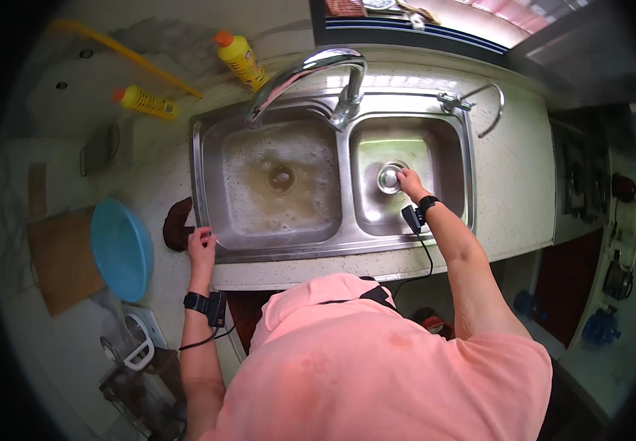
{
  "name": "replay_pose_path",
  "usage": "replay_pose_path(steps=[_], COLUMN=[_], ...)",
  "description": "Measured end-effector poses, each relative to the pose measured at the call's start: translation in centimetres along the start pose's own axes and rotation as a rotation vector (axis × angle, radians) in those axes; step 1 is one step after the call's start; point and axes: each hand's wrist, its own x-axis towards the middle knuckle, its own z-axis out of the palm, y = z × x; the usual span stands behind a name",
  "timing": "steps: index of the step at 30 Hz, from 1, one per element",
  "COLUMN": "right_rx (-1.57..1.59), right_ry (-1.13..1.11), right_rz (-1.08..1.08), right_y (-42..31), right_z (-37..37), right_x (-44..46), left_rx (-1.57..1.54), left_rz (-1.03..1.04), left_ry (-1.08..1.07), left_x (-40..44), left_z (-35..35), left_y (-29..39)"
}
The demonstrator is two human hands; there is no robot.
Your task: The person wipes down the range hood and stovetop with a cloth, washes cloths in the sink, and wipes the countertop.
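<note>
In the head view, my right hand (412, 187) reaches into the smaller right basin (441, 147). Its fingers are closed on the middle of a round metal sink strainer (388, 178) at the drain. My left hand (202, 245) is at the front left corner of the sink rim, its fingers curled together; what they hold, if anything, is too small to tell. Right beside it, a dark brown cloth (177, 223) lies on the counter against the sink. Cloudy brownish water with bubbles stands in the larger left basin (311, 154), around its drain (281, 178).
A chrome faucet (347, 103) arches over the left basin, and a thin tap (491, 99) stands behind the right one. Two yellow bottles (241, 60) (145, 101) are at the back left. A blue basin (121, 250) leans left of the cloth. Cables hang from both wrists.
</note>
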Motion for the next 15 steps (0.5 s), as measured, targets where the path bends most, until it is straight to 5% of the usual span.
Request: replay_pose_path(steps=[9,11,15], right_rx=[0.024,0.297,0.446], right_ry=[-0.023,-0.080,-0.164], right_rz=[0.072,0.192,0.246], right_y=[0.6,-1.6,-3.9], right_z=[0.4,-0.4,-1.0], right_x=[0.6,-1.4,-3.7], left_rx=[0.210,0.360,0.529], left_rz=[0.048,0.163,0.036], left_ry=[0.285,0.397,0.388], left_x=[2.3,3.0,4.5], left_z=[-2.3,-3.0,-3.2], left_y=[-0.9,-1.3,-2.1])
